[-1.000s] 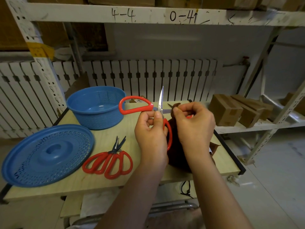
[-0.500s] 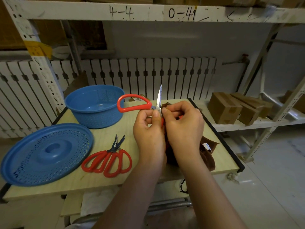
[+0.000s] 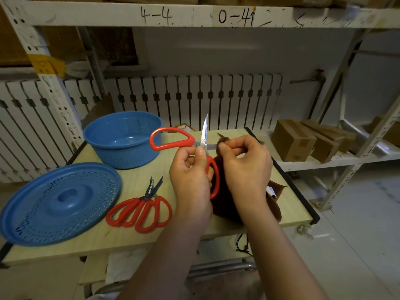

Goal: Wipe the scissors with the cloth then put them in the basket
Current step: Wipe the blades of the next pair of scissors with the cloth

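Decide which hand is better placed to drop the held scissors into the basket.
Left. The left hand already grips the open scissors, nearest the basket; the right hand holds the cloth.

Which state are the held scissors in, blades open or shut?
Open: on the held scissors one blade points up, the other runs sideways into the cloth; red loops splay apart.

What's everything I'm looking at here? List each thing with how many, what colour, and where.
held scissors: 1, red handles, blades open, above the table
scissors on table: 2 pairs, red, overlapping, front centre
cloth: 1, dark brown, hanging from right hand
basket: 1, blue, back left
lid: 1, blue, front left
table: 1, pale wood
cardboard boxes: several, brown, shelf at right
radiator: white, behind
left hand: grips scissors
right hand: pinches cloth on blade
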Tool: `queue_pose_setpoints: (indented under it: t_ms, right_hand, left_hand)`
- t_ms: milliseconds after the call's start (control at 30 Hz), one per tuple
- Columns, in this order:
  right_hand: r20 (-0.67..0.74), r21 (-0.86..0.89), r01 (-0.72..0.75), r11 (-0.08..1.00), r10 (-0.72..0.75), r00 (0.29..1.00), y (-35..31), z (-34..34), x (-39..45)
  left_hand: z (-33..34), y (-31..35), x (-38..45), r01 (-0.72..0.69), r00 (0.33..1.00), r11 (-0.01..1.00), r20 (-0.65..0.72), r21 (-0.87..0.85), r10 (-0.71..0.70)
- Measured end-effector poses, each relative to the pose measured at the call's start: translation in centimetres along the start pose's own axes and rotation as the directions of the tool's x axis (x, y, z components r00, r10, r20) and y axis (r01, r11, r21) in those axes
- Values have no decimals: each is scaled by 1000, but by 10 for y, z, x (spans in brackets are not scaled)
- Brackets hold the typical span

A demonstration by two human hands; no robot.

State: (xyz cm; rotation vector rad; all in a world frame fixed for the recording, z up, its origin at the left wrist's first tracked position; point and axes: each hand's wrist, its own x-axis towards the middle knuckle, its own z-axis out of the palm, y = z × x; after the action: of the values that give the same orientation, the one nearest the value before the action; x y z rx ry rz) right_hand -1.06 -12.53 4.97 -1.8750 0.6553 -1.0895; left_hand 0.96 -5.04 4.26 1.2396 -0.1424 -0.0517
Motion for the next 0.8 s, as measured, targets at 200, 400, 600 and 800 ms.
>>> queue_pose_setpoints:
  t_ms: [200, 400, 600, 800]
  right_hand:
    - [-24, 59, -67, 996, 68, 997, 5, -12, 9]
    - [19, 148, -79, 986, 77, 997, 5, -20, 8]
    - [88, 91, -70, 993, 62, 994, 8, -25, 7]
    - [106, 184, -132, 974, 114, 988, 11, -30, 13]
  left_hand:
    - [-5, 6, 5, 17, 999, 1000, -28, -2, -17]
    - [-9, 15, 14, 113, 993, 992, -38, -48, -115]
    - [-9, 18, 14, 155, 987, 984, -32, -82, -158]
    - [-7, 21, 15, 156, 987, 985, -16, -70, -157]
